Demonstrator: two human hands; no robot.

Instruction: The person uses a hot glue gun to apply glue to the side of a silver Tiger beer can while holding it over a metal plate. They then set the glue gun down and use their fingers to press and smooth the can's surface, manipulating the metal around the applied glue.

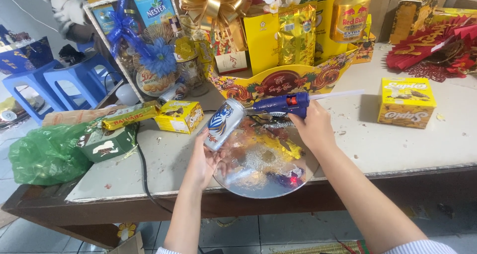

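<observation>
Silver foil covers a round tray [263,177] at the near edge of the surface [397,144]. Above it, the left hand [204,160] is wrapped around a tilted drink can [224,123], while the right hand [313,128] is clamped on a blue glue gun [284,104], its nozzle at the can's top. Just beyond stands a yellow gift basket [283,80]; a yellow box [406,101] sits to the right.

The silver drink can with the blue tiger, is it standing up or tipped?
Tipped: the silver drink can leans slanted in the left hand.
</observation>
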